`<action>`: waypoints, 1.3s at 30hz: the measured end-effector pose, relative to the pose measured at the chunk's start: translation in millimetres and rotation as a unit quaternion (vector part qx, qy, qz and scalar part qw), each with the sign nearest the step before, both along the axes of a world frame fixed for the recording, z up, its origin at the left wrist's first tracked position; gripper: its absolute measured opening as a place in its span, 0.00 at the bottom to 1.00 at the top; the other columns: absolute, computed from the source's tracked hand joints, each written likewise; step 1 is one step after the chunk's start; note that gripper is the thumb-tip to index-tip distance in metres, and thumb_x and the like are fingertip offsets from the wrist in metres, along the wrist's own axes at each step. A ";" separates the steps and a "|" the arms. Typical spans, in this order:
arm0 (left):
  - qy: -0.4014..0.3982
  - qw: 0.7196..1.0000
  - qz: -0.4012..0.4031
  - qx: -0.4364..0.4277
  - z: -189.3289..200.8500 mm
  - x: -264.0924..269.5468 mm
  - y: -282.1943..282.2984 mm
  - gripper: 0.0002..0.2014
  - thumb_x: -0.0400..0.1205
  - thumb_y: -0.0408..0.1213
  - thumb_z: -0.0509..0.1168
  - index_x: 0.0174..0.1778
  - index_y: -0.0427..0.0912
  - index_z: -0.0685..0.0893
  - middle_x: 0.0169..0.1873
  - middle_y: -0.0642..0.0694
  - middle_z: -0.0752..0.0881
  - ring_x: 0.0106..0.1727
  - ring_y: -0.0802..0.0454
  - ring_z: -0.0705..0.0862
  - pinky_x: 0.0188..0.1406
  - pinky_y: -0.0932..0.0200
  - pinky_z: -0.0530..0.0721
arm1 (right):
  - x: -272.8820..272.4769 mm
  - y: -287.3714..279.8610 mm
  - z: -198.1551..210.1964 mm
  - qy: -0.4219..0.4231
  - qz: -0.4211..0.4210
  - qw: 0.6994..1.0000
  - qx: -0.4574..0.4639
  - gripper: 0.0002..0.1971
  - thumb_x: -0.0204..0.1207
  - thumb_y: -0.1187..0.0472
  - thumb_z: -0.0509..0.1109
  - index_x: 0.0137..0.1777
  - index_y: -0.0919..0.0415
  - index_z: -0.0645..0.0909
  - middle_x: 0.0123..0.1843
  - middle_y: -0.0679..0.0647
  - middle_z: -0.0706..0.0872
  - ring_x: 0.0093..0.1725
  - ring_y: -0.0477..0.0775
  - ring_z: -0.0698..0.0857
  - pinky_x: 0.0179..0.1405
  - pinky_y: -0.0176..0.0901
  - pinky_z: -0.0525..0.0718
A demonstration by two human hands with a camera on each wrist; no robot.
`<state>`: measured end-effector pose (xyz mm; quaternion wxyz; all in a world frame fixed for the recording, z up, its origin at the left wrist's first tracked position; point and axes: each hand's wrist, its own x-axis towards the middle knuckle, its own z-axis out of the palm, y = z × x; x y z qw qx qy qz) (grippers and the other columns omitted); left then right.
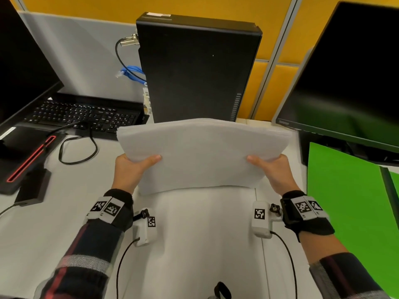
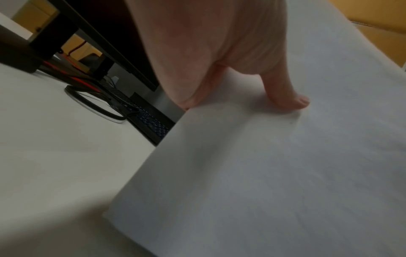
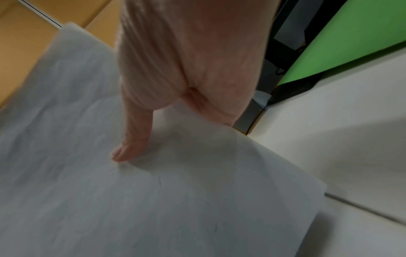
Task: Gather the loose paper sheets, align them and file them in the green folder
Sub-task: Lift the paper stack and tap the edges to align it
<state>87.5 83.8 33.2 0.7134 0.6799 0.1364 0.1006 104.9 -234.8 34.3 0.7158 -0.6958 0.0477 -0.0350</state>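
A stack of white paper sheets (image 1: 203,152) is held above the desk in landscape, its lower edge near the desk and the top leaning away. My left hand (image 1: 131,167) grips the stack's left side, thumb on the front face and fingers hidden behind. My right hand (image 1: 272,169) grips the right side the same way. The left wrist view shows the left hand (image 2: 230,60) with its thumb pressed on the paper (image 2: 263,173). In the right wrist view the right hand (image 3: 175,73) presses its thumb on the paper (image 3: 153,200). The green folder (image 1: 345,201) lies open on the desk at the right, green folder (image 3: 351,38).
A black computer tower (image 1: 198,67) stands right behind the paper. A keyboard (image 1: 86,115) and a monitor (image 1: 23,67) sit at the left, with cables and a black dock (image 1: 23,160). Another monitor (image 1: 349,83) overhangs the folder at the right. Bare white desk (image 1: 205,234) lies below the sheets.
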 end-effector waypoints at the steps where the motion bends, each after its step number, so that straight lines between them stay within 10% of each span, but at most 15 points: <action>1: 0.007 1.000 -0.004 0.000 -2.4 -0.7 0.0 0.15 0.69 0.27 0.75 0.48 0.46 0.84 0.44 0.51 0.87 0.46 0.57 0.85 0.50 0.60 0.82 | -1.1 0.6 -2.7 0.004 0.004 1.000 -0.001 0.16 0.66 0.69 0.76 0.49 0.50 0.82 0.48 0.46 0.88 0.44 0.38 0.87 0.37 0.26 0.85; 7: 0.060 0.998 -0.006 0.010 -22.4 -3.1 1.5 0.22 0.70 0.30 0.76 0.60 0.40 0.82 0.52 0.44 0.86 0.53 0.47 0.83 0.60 0.52 0.79 | -2.5 7.0 -8.4 0.020 -0.014 1.000 -0.004 0.09 0.70 0.67 0.74 0.47 0.53 0.83 0.46 0.49 0.88 0.36 0.36 0.89 0.39 0.36 0.86; 14: 0.118 0.989 -0.070 0.054 -24.8 -3.1 21.6 0.11 0.71 0.32 0.75 0.48 0.45 0.86 0.46 0.46 0.89 0.51 0.49 0.86 0.60 0.53 0.80 | 4.5 7.4 20.4 -0.031 -0.030 0.998 0.034 0.10 0.70 0.62 0.73 0.48 0.49 0.81 0.48 0.46 0.88 0.40 0.38 0.89 0.42 0.35 0.86; 18: 0.067 0.995 0.011 -0.079 -14.7 4.0 15.8 0.04 0.76 0.33 0.71 0.43 0.44 0.82 0.35 0.53 0.90 0.37 0.61 0.86 0.43 0.65 0.83 | 7.5 12.4 24.3 -0.031 -0.050 0.994 0.090 0.11 0.72 0.64 0.72 0.50 0.47 0.81 0.50 0.46 0.87 0.48 0.43 0.87 0.46 0.39 0.85; 22: 0.024 0.964 -0.023 -0.264 9.9 11.9 -20.4 0.18 0.79 0.38 0.66 0.65 0.40 0.78 0.58 0.46 0.86 0.57 0.52 0.86 0.60 0.54 0.83 | 4.4 31.5 17.7 -0.002 -0.044 0.985 0.167 0.11 0.69 0.62 0.73 0.51 0.50 0.81 0.51 0.47 0.88 0.51 0.47 0.87 0.51 0.43 0.86; 28: 0.008 0.977 -0.085 -0.196 41.2 13.6 -52.6 0.21 0.81 0.34 0.62 0.72 0.41 0.73 0.60 0.48 0.84 0.61 0.50 0.83 0.59 0.52 0.83 | -3.7 40.8 2.4 0.009 0.023 0.967 0.253 0.26 0.54 0.55 0.77 0.57 0.52 0.80 0.49 0.44 0.92 0.51 0.44 0.89 0.44 0.35 0.87; 34: -0.032 0.999 -0.013 -0.041 52.2 16.8 -31.5 0.21 0.80 0.30 0.65 0.69 0.38 0.74 0.67 0.39 0.80 0.67 0.43 0.79 0.73 0.46 0.73 | 0.4 5.7 20.4 -0.001 0.031 0.991 0.126 0.19 0.59 0.57 0.77 0.52 0.52 0.80 0.53 0.50 0.85 0.57 0.54 0.85 0.45 0.37 0.89; 39: -0.086 0.995 -0.034 0.041 66.2 16.1 -29.7 0.23 0.78 0.30 0.67 0.70 0.37 0.73 0.60 0.45 0.80 0.61 0.52 0.79 0.63 0.60 0.74 | 9.4 5.8 43.2 -0.023 0.081 0.991 -0.107 0.05 0.75 0.62 0.70 0.46 0.51 0.83 0.46 0.47 0.87 0.46 0.46 0.88 0.47 0.37 0.89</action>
